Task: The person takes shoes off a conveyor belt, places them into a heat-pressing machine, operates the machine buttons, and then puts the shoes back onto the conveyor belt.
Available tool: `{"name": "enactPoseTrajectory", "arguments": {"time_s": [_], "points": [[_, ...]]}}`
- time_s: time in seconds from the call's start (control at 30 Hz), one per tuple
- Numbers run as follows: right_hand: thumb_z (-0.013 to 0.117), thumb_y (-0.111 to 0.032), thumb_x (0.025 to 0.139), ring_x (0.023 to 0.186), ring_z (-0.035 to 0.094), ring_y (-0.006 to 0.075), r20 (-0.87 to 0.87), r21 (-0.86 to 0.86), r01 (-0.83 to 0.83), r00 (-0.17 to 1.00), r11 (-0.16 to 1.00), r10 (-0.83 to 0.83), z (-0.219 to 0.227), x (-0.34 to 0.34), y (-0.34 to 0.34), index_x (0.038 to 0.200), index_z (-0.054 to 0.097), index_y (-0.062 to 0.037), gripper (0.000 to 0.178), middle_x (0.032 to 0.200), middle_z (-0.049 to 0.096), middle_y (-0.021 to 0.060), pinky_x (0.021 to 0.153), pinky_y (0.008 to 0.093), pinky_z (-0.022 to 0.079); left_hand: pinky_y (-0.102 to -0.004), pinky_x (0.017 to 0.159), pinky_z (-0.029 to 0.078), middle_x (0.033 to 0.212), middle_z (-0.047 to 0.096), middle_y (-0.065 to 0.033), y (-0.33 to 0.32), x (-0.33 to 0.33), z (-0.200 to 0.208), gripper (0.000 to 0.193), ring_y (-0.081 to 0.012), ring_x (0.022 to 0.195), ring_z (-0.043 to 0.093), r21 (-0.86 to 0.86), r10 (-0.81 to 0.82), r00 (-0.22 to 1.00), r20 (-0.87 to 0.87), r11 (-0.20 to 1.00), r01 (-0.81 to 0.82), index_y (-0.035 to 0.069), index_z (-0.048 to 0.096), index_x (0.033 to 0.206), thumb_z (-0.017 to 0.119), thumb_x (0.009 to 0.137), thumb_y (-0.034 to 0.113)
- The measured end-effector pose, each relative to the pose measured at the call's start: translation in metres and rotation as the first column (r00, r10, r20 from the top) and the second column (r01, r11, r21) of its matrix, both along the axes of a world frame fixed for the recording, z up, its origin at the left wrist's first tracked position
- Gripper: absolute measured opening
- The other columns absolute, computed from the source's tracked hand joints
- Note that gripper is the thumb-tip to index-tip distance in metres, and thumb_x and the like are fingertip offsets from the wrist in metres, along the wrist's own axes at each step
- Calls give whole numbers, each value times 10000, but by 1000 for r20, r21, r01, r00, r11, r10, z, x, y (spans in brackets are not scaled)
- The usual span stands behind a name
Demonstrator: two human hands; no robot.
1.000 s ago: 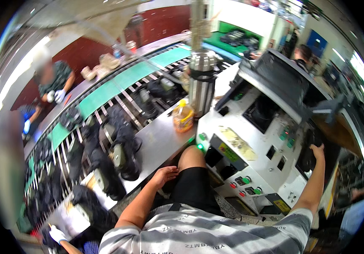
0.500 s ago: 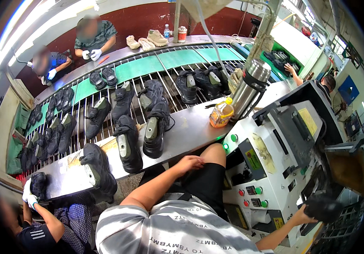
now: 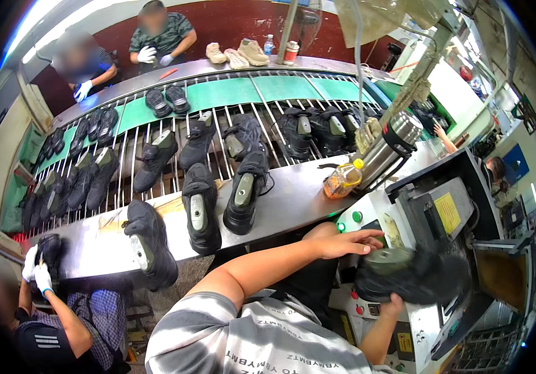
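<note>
A black shoe (image 3: 408, 283) with a grey-green last inside it is in front of the machine at my right. My right hand (image 3: 393, 305) grips it from below, its fingers partly hidden behind the shoe. My left hand (image 3: 352, 242) reaches across with fingers stretched out, close to the heel end and the last; whether it touches them I cannot tell. The shoe's far end is smeared by motion. Left of my arm, three black shoes on lasts, among them one shoe (image 3: 202, 209), stand along the metal ledge (image 3: 280, 202).
The white machine (image 3: 374, 215) with coloured buttons stands at right. A steel thermos (image 3: 392, 146) and a bottle of orange drink (image 3: 344, 179) stand on the ledge's right end. Shoes line the roller rack and green belt (image 3: 224, 92). Gloved co-workers sit across and at lower left.
My right hand has brought the shoe from the far lower right in front of the machine. My left hand has lifted off my thigh and moved right toward it. The view has shifted.
</note>
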State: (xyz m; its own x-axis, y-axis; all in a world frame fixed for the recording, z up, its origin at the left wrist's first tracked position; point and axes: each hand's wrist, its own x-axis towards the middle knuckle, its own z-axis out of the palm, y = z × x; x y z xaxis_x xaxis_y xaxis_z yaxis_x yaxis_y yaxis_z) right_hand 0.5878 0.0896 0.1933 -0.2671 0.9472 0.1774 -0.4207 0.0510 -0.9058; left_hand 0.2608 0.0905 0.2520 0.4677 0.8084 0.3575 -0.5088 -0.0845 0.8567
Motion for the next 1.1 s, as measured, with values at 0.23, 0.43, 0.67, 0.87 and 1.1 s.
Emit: {"name": "enactPoseTrajectory", "arguments": {"time_s": [0.23,0.43,0.67,0.87,1.1], "points": [[542,-277,914,1156,538,235,219,-326,-220,929,920,299,-18,-213,52,1306,492,19,494,1289,558,104,1003,337,405,-320,1022,373,1411,379,-164,-61,-74,12,1044,-238,1246,423,-264,600,770,-219,723,-638,33,69,1541,689,702,61],[579,-593,826,977,619,225,646,-412,-49,689,910,329,38,-308,28,1200,605,38,734,1120,643,135,855,335,483,-517,1141,226,1523,97,-357,-57,-52,-116,1179,-532,1396,174,399,718,40,-695,431,-809,20,69,1524,773,629,329],[394,-361,1004,1047,554,170,328,-371,-348,818,861,472,-49,-313,73,1257,554,-76,414,1142,593,53,933,287,415,-355,1033,429,1225,619,-150,-81,-114,-63,461,-256,1172,580,196,759,251,-601,444,-874,3,600,1223,684,788,131],[412,-258,959,1111,522,174,196,-388,-507,771,770,606,-157,-328,152,1273,555,-62,396,1197,578,46,974,292,386,-411,1002,432,1241,566,-195,-70,-220,-23,694,-369,1175,529,672,782,-390,-486,49,-739,80,495,1329,736,684,173],[435,-217,920,1117,524,169,168,-456,-538,730,709,662,-93,-373,119,1367,485,-54,479,1241,564,58,985,291,389,-353,1046,375,1288,495,-173,-69,-243,-88,733,-326,1233,475,215,720,-4,-694,203,-955,107,490,1299,691,597,45]]}}
